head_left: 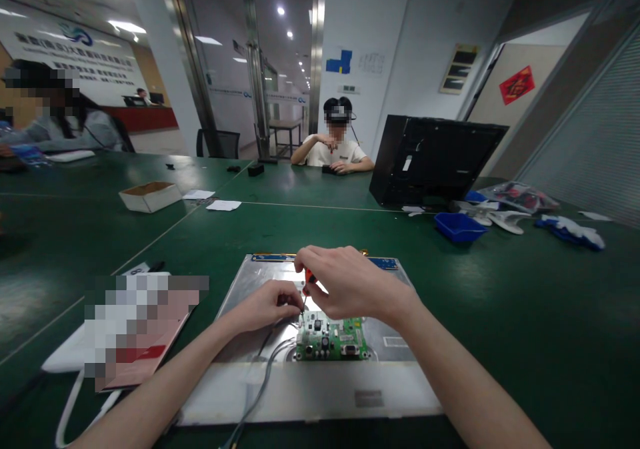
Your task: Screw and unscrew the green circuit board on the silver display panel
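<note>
Gripping a red screwdriver [310,276], the right hand [345,279] seemingly works on the green circuit board [333,339]; the left hand [270,303] curls at its corner, grip unclear; turning needs steadiness.

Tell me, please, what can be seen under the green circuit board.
The silver metal panel shows around the green circuit board, which sits over it. Whatever lies directly beneath the board is covered and cannot be seen.
</note>
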Tool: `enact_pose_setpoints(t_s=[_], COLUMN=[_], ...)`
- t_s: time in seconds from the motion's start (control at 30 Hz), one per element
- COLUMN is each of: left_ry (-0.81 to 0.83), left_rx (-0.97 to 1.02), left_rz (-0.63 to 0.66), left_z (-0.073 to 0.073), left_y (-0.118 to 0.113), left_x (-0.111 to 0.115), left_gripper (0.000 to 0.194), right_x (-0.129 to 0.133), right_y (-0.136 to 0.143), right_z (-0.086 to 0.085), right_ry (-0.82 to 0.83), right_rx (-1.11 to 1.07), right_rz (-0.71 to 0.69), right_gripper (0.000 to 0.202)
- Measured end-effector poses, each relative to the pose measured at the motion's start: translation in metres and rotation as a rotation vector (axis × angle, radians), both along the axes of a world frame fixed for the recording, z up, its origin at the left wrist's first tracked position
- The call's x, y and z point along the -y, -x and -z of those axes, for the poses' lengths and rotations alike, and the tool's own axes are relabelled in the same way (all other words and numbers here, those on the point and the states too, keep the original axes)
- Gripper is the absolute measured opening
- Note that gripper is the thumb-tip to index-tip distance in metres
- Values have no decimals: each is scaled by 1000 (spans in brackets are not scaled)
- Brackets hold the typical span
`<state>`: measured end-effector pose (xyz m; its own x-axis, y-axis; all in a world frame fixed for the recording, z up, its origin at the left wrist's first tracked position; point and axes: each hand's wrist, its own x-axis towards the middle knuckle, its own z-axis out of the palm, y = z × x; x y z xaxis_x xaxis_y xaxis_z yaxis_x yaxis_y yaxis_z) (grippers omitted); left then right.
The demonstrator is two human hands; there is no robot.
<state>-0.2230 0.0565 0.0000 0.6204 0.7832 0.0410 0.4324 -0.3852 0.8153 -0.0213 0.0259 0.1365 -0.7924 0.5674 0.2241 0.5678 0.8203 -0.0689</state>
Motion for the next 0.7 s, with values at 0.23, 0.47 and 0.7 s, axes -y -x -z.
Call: enact_pose_setpoints(t_s=[0.23,0.47,0.7], left_ry=[36,0,-4], left_rx=[3,-16,-18], left_rz=[-6,-27,1], left_z=[2,-1,1], left_y=[1,0,0], left_x=[0,0,-1], left_gripper=[14,13,13], right_x=[-5,-3,-1], right_y=[5,1,1], right_z=[5,3,3], right_ry=[-58,-43,12], right_rx=[7,-1,-16], right_rz=[82,78,5], right_gripper=[15,17,18])
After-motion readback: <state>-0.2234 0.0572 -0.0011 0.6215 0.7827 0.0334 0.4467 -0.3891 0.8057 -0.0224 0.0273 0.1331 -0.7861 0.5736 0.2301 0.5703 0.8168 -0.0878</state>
